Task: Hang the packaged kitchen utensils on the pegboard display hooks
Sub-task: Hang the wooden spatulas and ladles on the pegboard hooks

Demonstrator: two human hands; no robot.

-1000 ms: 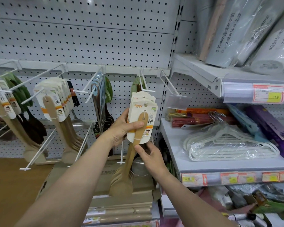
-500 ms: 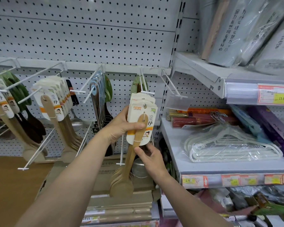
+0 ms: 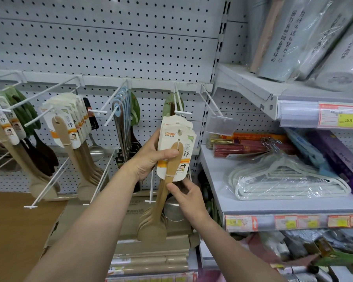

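Stack of carded wooden spatulas (image 3: 176,147) gripped by left hand (image 3: 151,157), handles pinched by right hand (image 3: 186,197), just under hook (image 3: 181,107); misaligned card holes risk snagging.

— The spatulas (image 3: 165,192)?
— Matt, pale wood, each on a smooth printed paper card (image 3: 176,147).
— And the pegboard (image 3: 102,43)?
— Painted metal, matt white, as are the wire hooks (image 3: 180,104).
— The hangers (image 3: 289,180)?
— Pale plastic under glossy, crinkled film.
— The ladle (image 3: 96,151)?
— Shiny metal. The rolls (image 3: 306,37) above wear glossy clear wrap too.
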